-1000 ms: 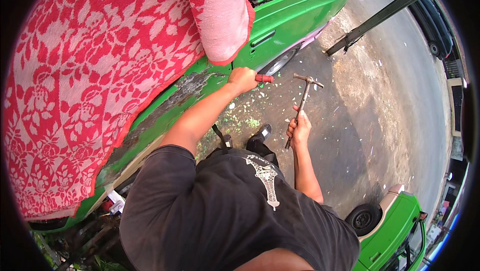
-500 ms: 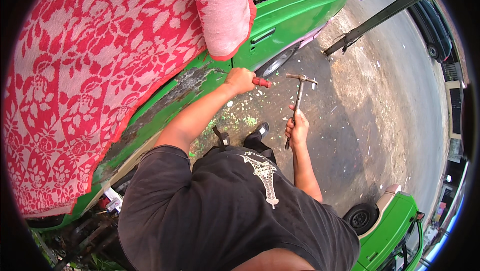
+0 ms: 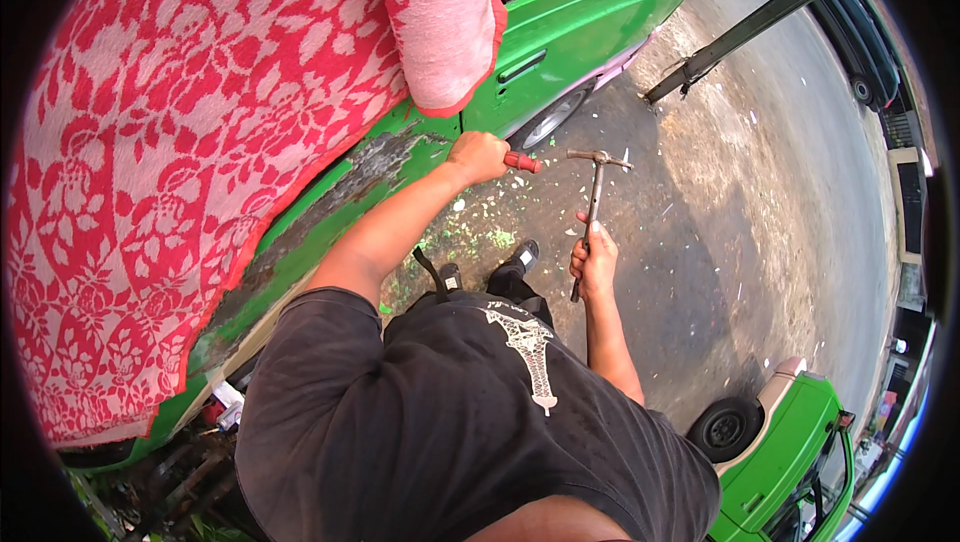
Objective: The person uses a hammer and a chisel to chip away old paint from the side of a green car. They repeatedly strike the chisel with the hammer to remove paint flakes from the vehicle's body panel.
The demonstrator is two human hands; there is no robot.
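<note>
My left hand (image 3: 480, 157) is closed round a tool with a red handle (image 3: 522, 162), held against the green vehicle's side. Only the handle's end sticks out; the working end is hidden. My right hand (image 3: 596, 260) grips a hammer (image 3: 597, 190) by its metal shaft, with the narrow head up, just right of the red handle and apart from it. Beside my left hand, the green body panel (image 3: 350, 182) has a long scraped patch of bare, greyish brown surface. A red and pink floral cloth (image 3: 200, 142) covers the vehicle's upper part.
Paint flakes (image 3: 490, 227) litter the dark ground near my shoes (image 3: 520, 257). A slanting metal post (image 3: 740, 37) stands ahead right. Another green vehicle (image 3: 790, 452) with a black wheel is at the lower right. A dark car (image 3: 850, 42) is parked across the road.
The hammer's head has shifted slightly left, toward the red handle. Both hands keep their grips, and the view has shifted a little.
</note>
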